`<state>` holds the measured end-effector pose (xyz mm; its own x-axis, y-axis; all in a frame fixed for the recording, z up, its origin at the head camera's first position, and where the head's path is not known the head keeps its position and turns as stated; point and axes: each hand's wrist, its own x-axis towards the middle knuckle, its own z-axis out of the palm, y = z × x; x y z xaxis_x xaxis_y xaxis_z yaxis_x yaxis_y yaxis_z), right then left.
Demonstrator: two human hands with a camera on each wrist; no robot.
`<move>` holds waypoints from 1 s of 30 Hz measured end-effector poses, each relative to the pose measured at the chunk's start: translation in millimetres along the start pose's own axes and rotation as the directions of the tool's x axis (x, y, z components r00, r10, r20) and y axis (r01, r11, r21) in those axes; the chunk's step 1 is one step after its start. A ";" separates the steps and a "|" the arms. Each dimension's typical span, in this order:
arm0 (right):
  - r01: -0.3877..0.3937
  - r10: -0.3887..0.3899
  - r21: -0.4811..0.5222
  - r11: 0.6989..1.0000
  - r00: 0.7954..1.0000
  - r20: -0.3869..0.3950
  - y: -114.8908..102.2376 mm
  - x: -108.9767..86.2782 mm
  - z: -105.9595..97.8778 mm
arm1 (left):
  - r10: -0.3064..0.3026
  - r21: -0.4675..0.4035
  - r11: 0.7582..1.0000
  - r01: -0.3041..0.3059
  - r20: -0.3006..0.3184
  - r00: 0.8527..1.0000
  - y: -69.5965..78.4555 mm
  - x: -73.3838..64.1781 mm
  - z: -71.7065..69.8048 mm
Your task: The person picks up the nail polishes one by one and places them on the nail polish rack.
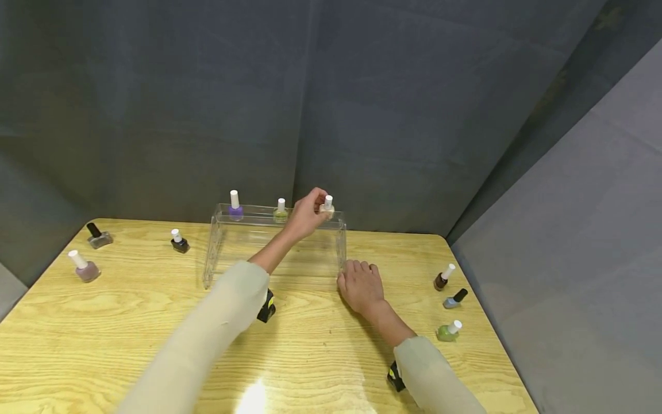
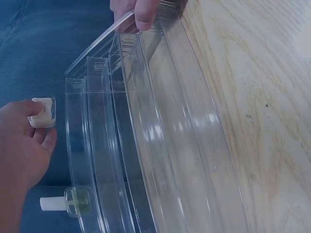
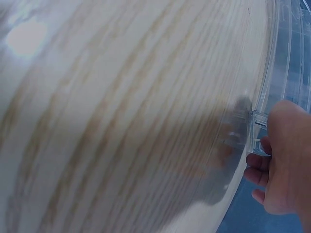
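Note:
My left hand (image 1: 307, 215) pinches a cream nail polish bottle (image 1: 328, 206) with a white cap, over the right end of the top tier of a clear acrylic display rack (image 1: 211, 253). In the left wrist view the cream bottle (image 2: 43, 114) appears apart from the rack, its base showing. On the top tier stand a purple nail polish (image 1: 235, 208) and a yellow-green nail polish (image 1: 281, 213), both white-capped. My right hand (image 1: 360, 286) holds the rack's lower right side, its thumb over the edge in the left wrist view; fingers curl by the clear end in the right wrist view.
Left on the wooden table (image 1: 134, 322) are a grey polish (image 1: 100, 238), a mauve polish (image 1: 85, 269) and a black polish (image 1: 180, 244). A dark brown polish (image 1: 441, 280), a light blue polish (image 1: 453, 300) and a green polish (image 1: 447, 332) are at the right. A dark curtain hangs behind.

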<state>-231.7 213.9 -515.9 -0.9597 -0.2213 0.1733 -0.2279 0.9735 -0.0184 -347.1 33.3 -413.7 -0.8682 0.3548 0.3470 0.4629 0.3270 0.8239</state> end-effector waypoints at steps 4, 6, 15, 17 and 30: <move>0.000 0.000 -0.008 1.000 1.000 0.001 0.6 -0.2 0.7 | 0.000 0.030 1.000 0.000 0.007 1.000 -2.1 2.7 5.1; 0.002 -0.002 -0.003 1.000 1.000 -0.002 0.7 -0.1 0.3 | -0.006 0.050 0.999 0.006 0.006 1.000 -3.4 3.4 7.1; -0.006 0.006 0.006 1.000 0.999 0.033 -4.1 2.0 -1.3 | -0.030 0.086 0.996 0.029 0.005 1.000 -6.9 5.5 10.0; -0.011 0.011 0.007 1.000 0.999 0.041 -5.7 2.2 -2.7 | -0.031 0.089 0.996 0.030 0.011 0.999 -6.6 6.3 10.9; -0.017 0.017 -0.010 1.000 0.999 0.029 -9.4 -2.5 -7.7 | -0.072 0.151 0.987 0.061 0.068 0.995 -5.1 4.4 17.7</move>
<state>-225.8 205.7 -508.6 -0.9677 -0.2064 0.1448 -0.2103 0.9776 -0.0114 -350.1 48.7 -424.2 -0.8852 0.3892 0.2550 0.4305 0.4770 0.7663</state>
